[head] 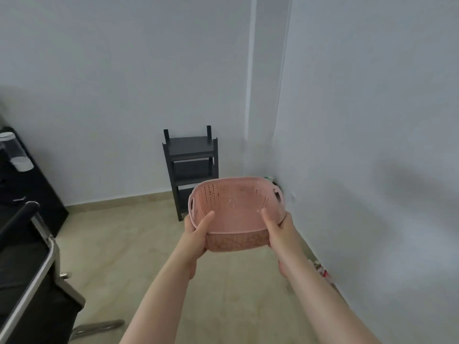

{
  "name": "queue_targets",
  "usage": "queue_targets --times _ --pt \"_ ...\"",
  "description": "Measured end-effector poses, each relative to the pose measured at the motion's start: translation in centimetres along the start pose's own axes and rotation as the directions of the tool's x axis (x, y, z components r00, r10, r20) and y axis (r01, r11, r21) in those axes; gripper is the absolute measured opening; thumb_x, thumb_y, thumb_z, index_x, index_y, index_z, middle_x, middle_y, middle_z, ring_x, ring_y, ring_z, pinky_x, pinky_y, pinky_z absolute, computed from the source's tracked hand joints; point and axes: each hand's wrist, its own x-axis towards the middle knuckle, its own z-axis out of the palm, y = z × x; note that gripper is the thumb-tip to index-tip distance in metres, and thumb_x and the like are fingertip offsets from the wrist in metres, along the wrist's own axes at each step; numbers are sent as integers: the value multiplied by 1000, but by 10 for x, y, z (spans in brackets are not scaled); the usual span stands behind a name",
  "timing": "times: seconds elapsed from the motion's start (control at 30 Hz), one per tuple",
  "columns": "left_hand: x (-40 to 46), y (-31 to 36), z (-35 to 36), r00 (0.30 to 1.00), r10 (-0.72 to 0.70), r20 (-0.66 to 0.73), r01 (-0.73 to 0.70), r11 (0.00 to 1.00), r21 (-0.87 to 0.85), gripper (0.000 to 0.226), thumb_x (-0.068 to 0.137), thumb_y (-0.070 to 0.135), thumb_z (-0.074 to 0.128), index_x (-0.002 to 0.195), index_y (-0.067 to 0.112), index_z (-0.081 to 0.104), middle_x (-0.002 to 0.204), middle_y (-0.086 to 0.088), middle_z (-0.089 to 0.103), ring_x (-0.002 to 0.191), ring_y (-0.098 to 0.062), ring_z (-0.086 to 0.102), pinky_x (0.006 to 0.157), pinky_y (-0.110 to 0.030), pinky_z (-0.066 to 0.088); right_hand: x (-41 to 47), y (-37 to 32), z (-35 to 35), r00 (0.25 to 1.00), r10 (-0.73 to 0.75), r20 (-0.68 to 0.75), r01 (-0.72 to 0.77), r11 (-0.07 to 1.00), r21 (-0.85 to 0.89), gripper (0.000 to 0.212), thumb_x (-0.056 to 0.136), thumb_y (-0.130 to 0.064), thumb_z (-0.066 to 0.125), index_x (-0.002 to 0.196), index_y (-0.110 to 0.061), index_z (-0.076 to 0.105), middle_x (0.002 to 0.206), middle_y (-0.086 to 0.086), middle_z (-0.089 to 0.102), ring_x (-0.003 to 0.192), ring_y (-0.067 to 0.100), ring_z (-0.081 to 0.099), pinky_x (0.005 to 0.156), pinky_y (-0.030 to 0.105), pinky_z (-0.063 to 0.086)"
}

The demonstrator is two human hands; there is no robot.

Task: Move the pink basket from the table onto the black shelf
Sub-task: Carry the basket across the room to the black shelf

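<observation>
Looking across the room, the biggest things are the pale walls (pixel 124 70) meeting in a corner and the beige floor (pixel 124 244), with a black table (pixel 37 194) off at the left edge and a black chair (pixel 29 269) with a chrome frame parked in front of it. Tucked against the back wall near the corner is the black shelf (pixel 191 165), a narrow unit of several tiers, and its top tier looks bare, so that's probably the easiest landing spot. Then there's the pink basket (pixel 236 214), which is clearly off the table already and up in the air, well short of the shelf but lined up with it, partly covering the lower tiers from this angle. It's empty as far as I can see, with slotted holes in the walls and a handle cutout at each end. Both hands are clamped on the near corners: left hand (pixel 198 232) with the thumb hooked over the rim and fingers underneath, right hand (pixel 278 229) doing the same on the other side. Makes sense honestly, a two-handed hold keeps it level. There's some small stuff on the floor by the right wall, too blurry to call.
</observation>
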Motion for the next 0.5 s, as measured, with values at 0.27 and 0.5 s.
queue_targets --times 0.27,0.5 --pt "84 27 8 996 25 -90 -27 999 -26 58 94 40 56 145 35 29 130 6 57 99 -4 58 72 -26 48 93 -21 33 998 -4 55 6 1000 -27 80 73 -72 55 136 -22 48 132 1 64 120 28 60 102 47 48" --pt "196 39 -3 994 -4 -111 1 999 -33 56 93 40 56 144 34 32 113 14 59 96 -4 58 72 -27 48 189 -27 78 997 24 73 -24 1000 -1 87 65 -75 58 135 -24 45 136 -3 61 125 23 58 106 53 45"
